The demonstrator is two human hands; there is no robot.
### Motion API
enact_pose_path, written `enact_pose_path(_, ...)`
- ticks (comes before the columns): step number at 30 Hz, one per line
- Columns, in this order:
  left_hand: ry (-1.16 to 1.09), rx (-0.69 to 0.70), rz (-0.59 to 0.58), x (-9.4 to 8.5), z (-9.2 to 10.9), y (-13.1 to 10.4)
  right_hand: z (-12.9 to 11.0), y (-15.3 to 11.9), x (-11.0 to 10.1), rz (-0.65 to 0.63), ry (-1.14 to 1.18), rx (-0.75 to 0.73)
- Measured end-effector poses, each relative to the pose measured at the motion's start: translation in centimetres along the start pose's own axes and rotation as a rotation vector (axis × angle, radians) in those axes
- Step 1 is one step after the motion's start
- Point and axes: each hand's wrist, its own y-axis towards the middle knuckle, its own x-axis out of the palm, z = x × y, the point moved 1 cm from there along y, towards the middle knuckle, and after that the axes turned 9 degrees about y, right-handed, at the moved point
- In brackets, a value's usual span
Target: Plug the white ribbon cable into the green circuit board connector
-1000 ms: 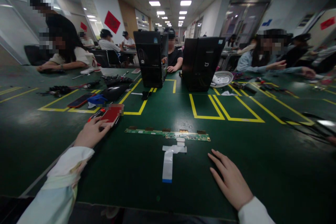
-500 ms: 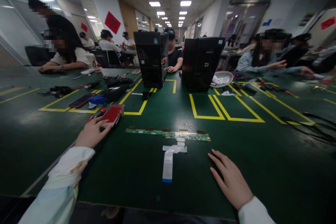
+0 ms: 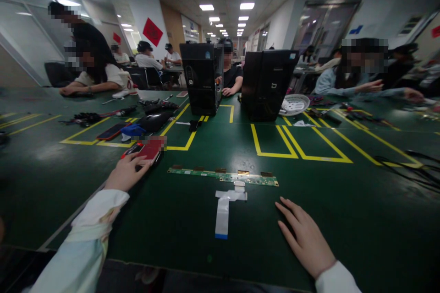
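Observation:
My left hand (image 3: 124, 171) is at the near end of a phone (image 3: 151, 150) with a red face, its thumb on one side and its fingers on the other. Part of a red and black object (image 3: 132, 150) shows behind those fingers. In front of me lies a long, narrow green circuit board (image 3: 249, 178). A white ribbon cable (image 3: 222, 215) with a blue end runs from it toward me, bent partway. To the right of the cable, my right hand (image 3: 305, 238) rests on the table with fingers spread, touching neither board nor cable.
Two black computer towers (image 3: 201, 80) stand across the green table (image 3: 165, 242), a person behind them. A white basket (image 3: 296, 103) sits beside the right tower. Black cables (image 3: 409, 169) lie at far right, a blue item (image 3: 132, 131) and dark parts at left. Other people sit around.
The whole view has shifted slightly, so everything appears a little farther right. Both hands, the phone, the circuit board and the ribbon cable keep the same positions on the table.

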Motion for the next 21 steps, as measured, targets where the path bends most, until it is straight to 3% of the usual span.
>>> enact_pose_path(21,0.019,-0.025,0.018,0.35,-0.28,0.15,0.03,0.05,-0.04,-0.027,0.008,0.012)
